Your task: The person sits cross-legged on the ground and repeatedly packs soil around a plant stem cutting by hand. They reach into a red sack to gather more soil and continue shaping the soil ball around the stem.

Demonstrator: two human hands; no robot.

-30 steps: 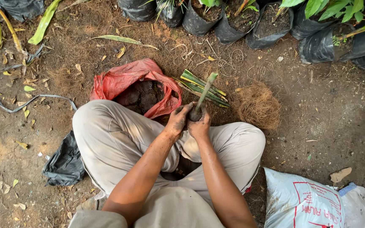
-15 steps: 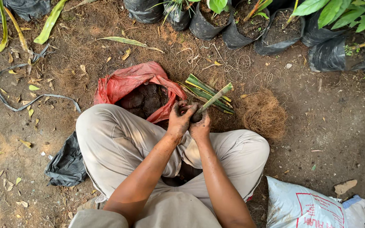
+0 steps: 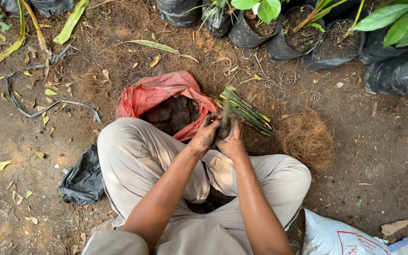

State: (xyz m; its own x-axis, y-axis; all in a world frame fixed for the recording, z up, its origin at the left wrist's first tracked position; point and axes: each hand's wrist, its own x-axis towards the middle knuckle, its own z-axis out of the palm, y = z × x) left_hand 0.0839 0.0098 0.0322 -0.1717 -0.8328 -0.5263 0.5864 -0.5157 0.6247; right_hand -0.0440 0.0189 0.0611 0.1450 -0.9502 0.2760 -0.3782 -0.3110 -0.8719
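Both my soil-caked hands, left hand (image 3: pixel 207 133) and right hand (image 3: pixel 233 140), close their fingers around the base of a green cutting (image 3: pixel 225 114), holding it upright above my knees, beside the red sack of soil (image 3: pixel 159 97) and the bundled cuttings (image 3: pixel 247 112) within reach.
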